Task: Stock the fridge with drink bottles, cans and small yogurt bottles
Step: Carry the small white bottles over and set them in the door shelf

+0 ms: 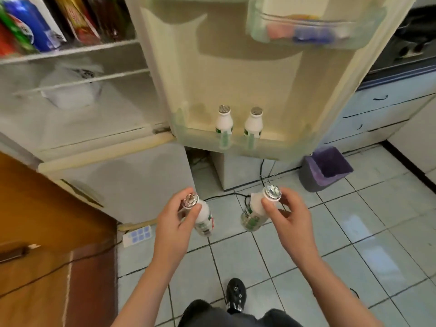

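My left hand (174,223) grips a small white yogurt bottle (203,218) with a foil cap, held upright above the floor. My right hand (289,217) pinches a second yogurt bottle (256,211) near its neck. Both are in front of the open fridge door (236,74). Two more yogurt bottles (224,122) (253,125) stand side by side in the door's bottom shelf (278,145). Cans and drink bottles (30,27) stand on the fridge's top shelf at the upper left.
A white bag (70,88) lies on a lower fridge shelf. A purple-lined bin (325,168) sits on the tiled floor right of the door. Cables and a power strip (138,235) lie on the floor. A wooden table (47,232) is at the left, drawers (382,109) at the right.
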Demonstrator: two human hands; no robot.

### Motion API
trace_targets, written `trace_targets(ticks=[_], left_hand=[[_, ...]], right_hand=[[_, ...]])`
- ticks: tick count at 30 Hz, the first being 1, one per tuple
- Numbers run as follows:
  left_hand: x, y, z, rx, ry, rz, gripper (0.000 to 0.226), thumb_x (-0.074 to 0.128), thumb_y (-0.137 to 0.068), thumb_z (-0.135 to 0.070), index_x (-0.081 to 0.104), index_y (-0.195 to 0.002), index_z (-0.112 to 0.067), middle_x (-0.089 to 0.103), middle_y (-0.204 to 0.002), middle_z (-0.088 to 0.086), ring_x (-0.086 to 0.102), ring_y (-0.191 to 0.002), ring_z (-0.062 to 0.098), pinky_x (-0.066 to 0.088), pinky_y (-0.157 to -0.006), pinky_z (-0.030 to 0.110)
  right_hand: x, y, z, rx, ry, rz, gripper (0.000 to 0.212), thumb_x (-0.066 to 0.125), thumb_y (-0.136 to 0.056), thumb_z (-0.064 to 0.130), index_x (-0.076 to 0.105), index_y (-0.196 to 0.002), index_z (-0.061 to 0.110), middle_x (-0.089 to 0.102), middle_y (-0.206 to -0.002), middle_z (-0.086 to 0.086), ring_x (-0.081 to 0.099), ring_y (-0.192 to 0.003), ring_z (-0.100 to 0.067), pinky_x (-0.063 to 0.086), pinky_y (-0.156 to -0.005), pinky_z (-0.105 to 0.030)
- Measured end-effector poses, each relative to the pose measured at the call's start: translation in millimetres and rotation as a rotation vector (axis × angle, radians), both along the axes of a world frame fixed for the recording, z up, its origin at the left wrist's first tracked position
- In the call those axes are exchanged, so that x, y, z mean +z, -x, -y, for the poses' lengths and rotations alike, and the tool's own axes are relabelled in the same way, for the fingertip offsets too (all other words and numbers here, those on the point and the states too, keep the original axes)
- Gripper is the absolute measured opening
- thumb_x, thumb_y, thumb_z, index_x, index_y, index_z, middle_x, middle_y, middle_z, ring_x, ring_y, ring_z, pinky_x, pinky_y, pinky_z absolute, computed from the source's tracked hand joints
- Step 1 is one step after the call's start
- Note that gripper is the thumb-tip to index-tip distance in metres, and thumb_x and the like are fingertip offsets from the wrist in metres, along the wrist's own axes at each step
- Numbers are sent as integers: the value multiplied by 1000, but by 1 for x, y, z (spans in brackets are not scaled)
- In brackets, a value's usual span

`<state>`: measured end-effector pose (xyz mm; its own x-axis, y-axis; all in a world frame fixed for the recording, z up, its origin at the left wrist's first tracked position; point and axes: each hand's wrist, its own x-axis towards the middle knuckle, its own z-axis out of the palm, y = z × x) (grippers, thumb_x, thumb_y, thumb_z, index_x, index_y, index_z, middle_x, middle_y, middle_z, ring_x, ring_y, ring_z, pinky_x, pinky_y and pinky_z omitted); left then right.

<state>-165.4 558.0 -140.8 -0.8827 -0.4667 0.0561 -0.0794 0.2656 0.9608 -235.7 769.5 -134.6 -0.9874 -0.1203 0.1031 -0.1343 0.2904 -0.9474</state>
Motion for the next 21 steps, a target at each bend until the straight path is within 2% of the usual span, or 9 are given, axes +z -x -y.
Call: trace_targets(ticks=[4,6,9,12,15,18,21], left_hand=[[18,39,21,21,-1,-25,41,64,-89,-15,53,-105,-51,62,-104,-31,58,-100,-7,44,-79,5],[27,59,35,12,-15,-53,36,63,-85,-25,54,-103,-56,61,-107,-33,59,-100,-6,44,-79,5],[42,95,55,-42,-40,-114,37,59,-81,-33,56,-100,-65,64,-108,-26,60,-103,-3,45,-84,9],[57,136,71,-131,-52,-165,37,60,-81,-36,55,-103,-65,64,-111,-24,59,-108,1,45,-91,16],[73,178,86,-189,-16,-238,33,58,-78,-46,55,-108,-62,63,-114,-22,59,-110,3,45,-92,18],[76,218,99,-208,-7,-289,33,58,-79,-43,55,-108,-61,63,-114,-23,60,-111,5,44,-96,25],[70,248,108,-237,-16,-293,38,60,-82,-33,55,-105,-62,61,-109,-33,59,-106,-5,44,-93,15]], right_hand=[[19,49,29,-33,51,-43,22,65,-84,25,58,-96,41,60,-98,20,59,-94,2,52,-73,-20],[26,71,41,-65,74,-67,17,65,-83,32,59,-98,37,62,-99,17,60,-95,-2,52,-74,-24],[41,99,57,-131,52,-159,20,63,-77,45,59,-95,40,62,-99,16,60,-95,-3,50,-73,-16],[61,123,69,-211,-17,-264,17,63,-76,47,56,-90,46,59,-93,25,59,-91,2,46,-69,-8],[79,146,78,-311,-23,-324,14,63,-75,47,56,-87,46,62,-90,25,60,-87,3,46,-66,-6],[91,171,88,-402,9,-342,13,63,-72,46,57,-84,43,63,-86,20,61,-84,-1,46,-64,-8],[100,192,100,-435,-27,-375,18,66,-70,36,54,-82,42,62,-85,17,62,-82,-2,50,-68,-13]])
